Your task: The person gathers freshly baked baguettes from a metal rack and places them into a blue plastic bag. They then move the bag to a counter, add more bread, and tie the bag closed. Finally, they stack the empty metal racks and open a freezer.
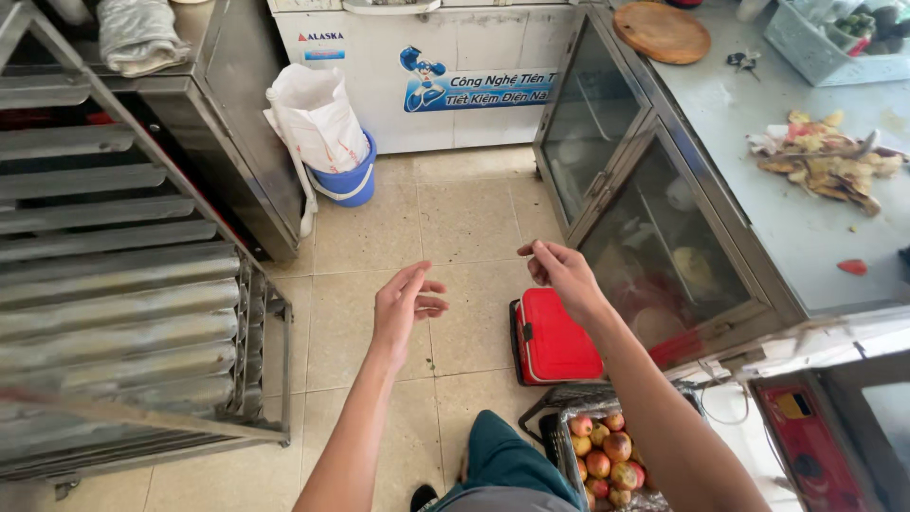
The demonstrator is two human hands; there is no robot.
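Head view, looking down: my left hand [403,305] is out over the tiled floor [455,218], fingers loosely spread, palm turned inward, holding nothing. My right hand [559,273] is up beside it, a little farther right, fingers curled narrow with the thumb and forefinger nearly pinched. It looks empty too, though I cannot tell for sure whether something tiny sits between those fingertips.

Just below my right hand, on the floor, there's the red box [555,339], lying flat against the foot of the glass cabinet [654,237]. Nearer to me, beside my knee, the crate of fruit [602,460] is lined with plastic and well filled with reddish-yellow fruit. Neither hand touches the crate or the box; both hang in the air above them.

Over on the right, the steel worktop [758,142] carries a heap of peelings [825,161], so I judge some peeling is already done there, while the fruit in the crate is whole and waiting. Far along the worktop lie a round wooden board [662,31] and a pale basket [825,43].

On the left, a metal rack [114,284] of trays fills the side. Far off stands a blue bucket [349,175] with a white sack [318,118] in it, in front of a white chest freezer [455,76].
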